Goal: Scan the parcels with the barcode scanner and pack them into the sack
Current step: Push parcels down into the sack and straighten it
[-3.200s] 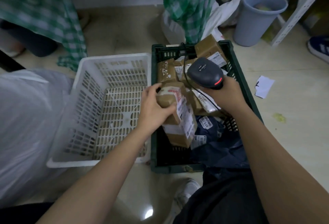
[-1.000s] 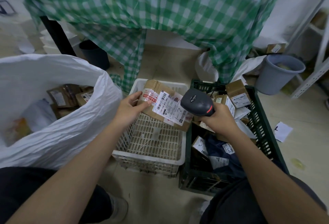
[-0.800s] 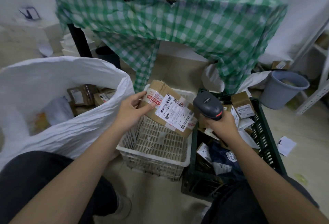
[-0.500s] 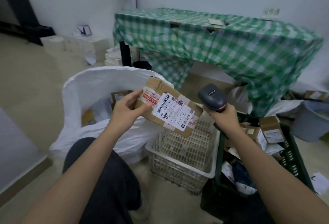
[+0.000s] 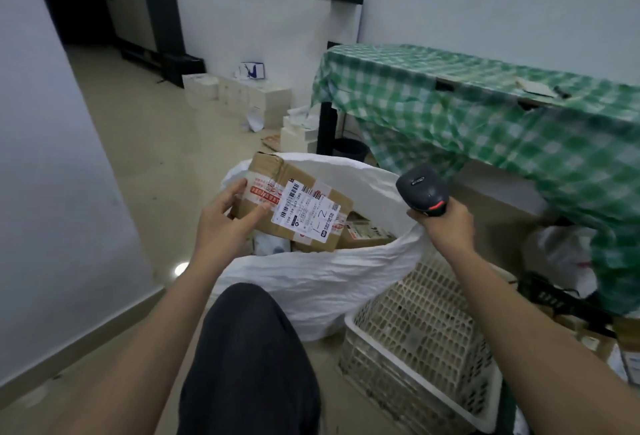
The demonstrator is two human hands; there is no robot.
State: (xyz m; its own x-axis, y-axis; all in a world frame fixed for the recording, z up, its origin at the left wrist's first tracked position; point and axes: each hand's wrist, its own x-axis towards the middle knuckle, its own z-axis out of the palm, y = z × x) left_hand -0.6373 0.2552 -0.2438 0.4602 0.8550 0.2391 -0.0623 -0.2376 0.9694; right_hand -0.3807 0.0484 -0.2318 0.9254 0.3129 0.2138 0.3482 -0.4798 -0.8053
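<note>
My left hand (image 5: pixel 223 218) grips a brown cardboard parcel (image 5: pixel 277 178) by its left end; its white barcode label faces up. The parcel hangs over the open mouth of the white sack (image 5: pixel 322 275), which stands on the floor ahead of my knee. Several brown parcels (image 5: pixel 363 230) lie inside the sack. To the right, my right hand (image 5: pixel 445 223) holds the dark barcode scanner (image 5: pixel 422 189) upright with its red band showing, just above the sack's right rim.
A white slatted basket (image 5: pixel 415 324) stands right of the sack. A dark green crate (image 5: pixel 568 303) sits at the far right, partly hidden. A table under a green checked cloth (image 5: pixel 485 116) rises behind. White boxes (image 5: pixel 242 92) line the far wall. A grey wall (image 5: pixel 52 192) is close on the left.
My view has swung left and up. My left hand carried the parcel from above the white basket to over the sack's mouth. The scanner hand followed to the sack's right rim.
</note>
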